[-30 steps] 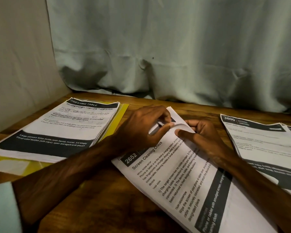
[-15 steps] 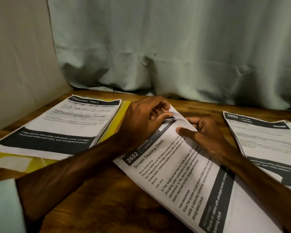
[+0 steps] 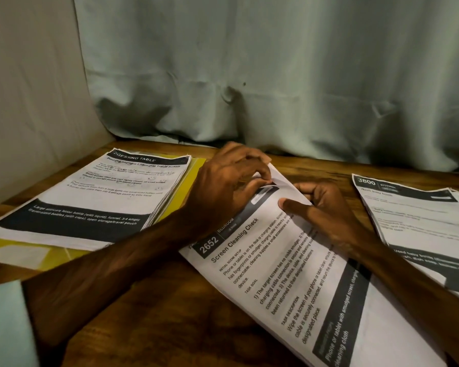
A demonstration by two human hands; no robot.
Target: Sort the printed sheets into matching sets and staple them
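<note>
The Screen Cleaning Check sheets (image 3: 289, 282) are lying slantwise on the wooden table (image 3: 149, 308), between the Dressing Table stack (image 3: 104, 197) and the 3800 sheets (image 3: 414, 218). The left hand (image 3: 223, 192) is pinching their far corner; the right hand (image 3: 326, 210) is gripping the edge alongside, thumb pressing on top.

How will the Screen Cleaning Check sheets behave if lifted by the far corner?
Probably floppy: the Screen Cleaning Check sheets are thin, and their corner bends where the left hand pinches it. Likely to fan apart; the right hand holds their edge.

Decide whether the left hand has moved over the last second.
Yes. The left hand shifted up the sheet, away from its 2652 label, toward the far corner.
</note>
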